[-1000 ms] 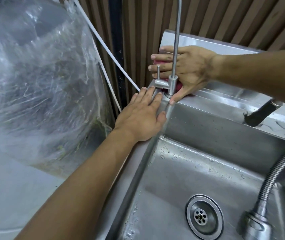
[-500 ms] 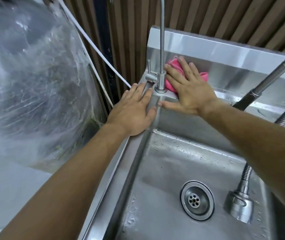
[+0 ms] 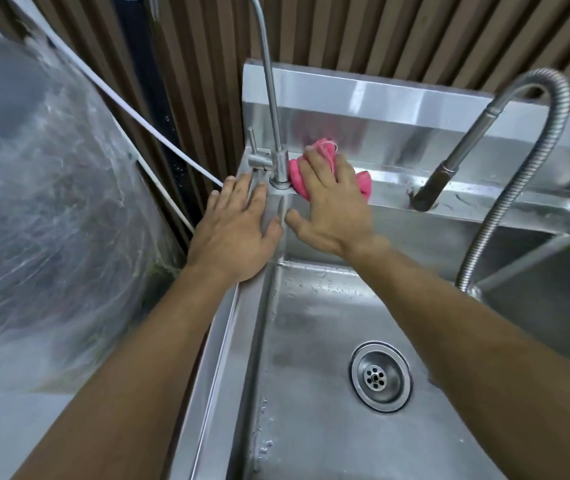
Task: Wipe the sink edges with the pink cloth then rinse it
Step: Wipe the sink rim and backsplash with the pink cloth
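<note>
The pink cloth (image 3: 296, 173) lies bunched on the back ledge of the steel sink (image 3: 467, 206), just right of a thin gooseneck tap (image 3: 278, 168). My right hand (image 3: 332, 206) presses flat on the cloth, fingers spread over it, thumb hanging over the ledge's front edge. My left hand (image 3: 235, 230) rests flat and empty on the sink's back left corner, fingers touching the tap's base area. Most of the cloth is hidden under my right hand.
The basin has a round drain (image 3: 380, 375) and water drops on its floor. A dark tap stem (image 3: 429, 192) with a flexible metal hose (image 3: 505, 209) stands on the back ledge to the right. A plastic-wrapped bulk (image 3: 41, 220) and a white cable (image 3: 158, 136) sit left of the sink.
My right hand went from gripping the cloth behind the thin tap to pressing it flat on the ledge right of the tap. My left hand stayed on the corner.
</note>
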`<state>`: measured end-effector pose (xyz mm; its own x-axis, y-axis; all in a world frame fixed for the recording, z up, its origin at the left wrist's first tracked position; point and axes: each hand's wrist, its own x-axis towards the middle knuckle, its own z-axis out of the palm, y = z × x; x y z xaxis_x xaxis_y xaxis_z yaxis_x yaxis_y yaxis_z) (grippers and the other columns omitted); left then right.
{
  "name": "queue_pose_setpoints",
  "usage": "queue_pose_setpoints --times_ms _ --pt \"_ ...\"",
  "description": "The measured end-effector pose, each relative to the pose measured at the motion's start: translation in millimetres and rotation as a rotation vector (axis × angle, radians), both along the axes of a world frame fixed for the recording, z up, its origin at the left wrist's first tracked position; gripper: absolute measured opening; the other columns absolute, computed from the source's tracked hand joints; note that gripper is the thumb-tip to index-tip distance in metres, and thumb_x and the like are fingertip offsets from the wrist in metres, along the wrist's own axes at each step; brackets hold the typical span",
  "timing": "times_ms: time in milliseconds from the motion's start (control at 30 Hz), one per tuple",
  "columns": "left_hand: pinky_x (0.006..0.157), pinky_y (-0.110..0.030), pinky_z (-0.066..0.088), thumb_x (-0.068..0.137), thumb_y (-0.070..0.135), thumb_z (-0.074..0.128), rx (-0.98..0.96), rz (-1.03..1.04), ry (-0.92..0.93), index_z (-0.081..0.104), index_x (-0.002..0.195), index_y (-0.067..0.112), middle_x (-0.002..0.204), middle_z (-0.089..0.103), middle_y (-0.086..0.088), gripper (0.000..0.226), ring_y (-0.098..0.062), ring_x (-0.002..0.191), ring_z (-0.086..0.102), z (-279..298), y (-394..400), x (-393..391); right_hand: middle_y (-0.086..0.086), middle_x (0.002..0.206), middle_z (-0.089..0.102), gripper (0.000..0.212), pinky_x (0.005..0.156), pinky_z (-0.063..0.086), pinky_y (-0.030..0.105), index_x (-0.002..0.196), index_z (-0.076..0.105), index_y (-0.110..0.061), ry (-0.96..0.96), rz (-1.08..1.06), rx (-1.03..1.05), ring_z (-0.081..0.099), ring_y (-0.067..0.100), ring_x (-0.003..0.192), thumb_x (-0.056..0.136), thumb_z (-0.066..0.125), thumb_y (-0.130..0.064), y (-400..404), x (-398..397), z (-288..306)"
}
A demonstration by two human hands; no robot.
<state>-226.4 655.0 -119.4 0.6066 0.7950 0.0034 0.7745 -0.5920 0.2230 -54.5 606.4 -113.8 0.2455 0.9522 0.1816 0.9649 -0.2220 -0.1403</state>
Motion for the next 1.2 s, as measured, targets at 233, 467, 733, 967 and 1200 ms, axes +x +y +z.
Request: queue_pose_setpoints --times_ms 233,467,733,967,1200 --pt "0.129 -0.044 0.000 0.106 0.049 0.030 -0.034 0.003 -0.006 0.014 0.165 0.021 0.174 0.000 -0.005 0.067 -0.025 0.160 -0.002 2 1 2 0.007 0.175 -0.002 0.062 0.126 -0.015 0.043 0.165 0.023 -0.020 -0.088 -0.286 0.014 -0.016 0.033 0.160 0.111 0.017 -0.049 -6 14 -5" --pt "0.129 -0.044 -0.003 0.105 0.050 0.028 -0.039 -0.001 -0.021 0.013 0.166 0.025 0.174 -0.003 0.000 0.067 -0.021 0.160 -0.005 0 4 0 0.022 0.172 -0.002 0.076 0.128 -0.009 0.047 0.165 0.017 -0.009 -0.039 -0.451 0.196 -0.007 0.041 0.160 0.102 0.035 -0.049 -11 4 3" --pt "0.128 -0.046 -0.001 0.095 0.051 0.011 0.073 0.023 0.085 0.017 0.165 0.021 0.173 0.005 -0.008 0.076 -0.031 0.159 0.003 -2 1 11 0.025 0.158 0.043 0.056 0.126 0.018 0.057 0.151 0.046 0.002 0.096 -0.469 0.250 0.035 0.048 0.148 0.103 0.042 -0.027 3 4 -21" --pt "0.129 -0.045 -0.001 0.096 0.051 0.006 0.027 0.006 0.066 0.010 0.166 0.022 0.174 -0.003 -0.003 0.076 -0.025 0.160 -0.006 0 0 9 0.003 0.154 0.055 0.047 0.129 0.021 0.043 0.147 0.057 -0.018 0.078 -0.065 0.261 0.039 0.028 0.151 0.109 0.041 -0.040 7 17 -23" --pt "0.128 -0.046 -0.004 0.097 0.053 0.009 -0.018 -0.009 0.017 0.007 0.166 0.028 0.174 -0.005 0.003 0.073 -0.021 0.160 -0.009 -2 1 2 0.014 0.168 0.030 0.058 0.129 0.010 0.048 0.159 0.034 -0.006 0.208 -0.693 0.325 0.016 0.038 0.158 0.109 0.040 -0.035 5 12 -26"
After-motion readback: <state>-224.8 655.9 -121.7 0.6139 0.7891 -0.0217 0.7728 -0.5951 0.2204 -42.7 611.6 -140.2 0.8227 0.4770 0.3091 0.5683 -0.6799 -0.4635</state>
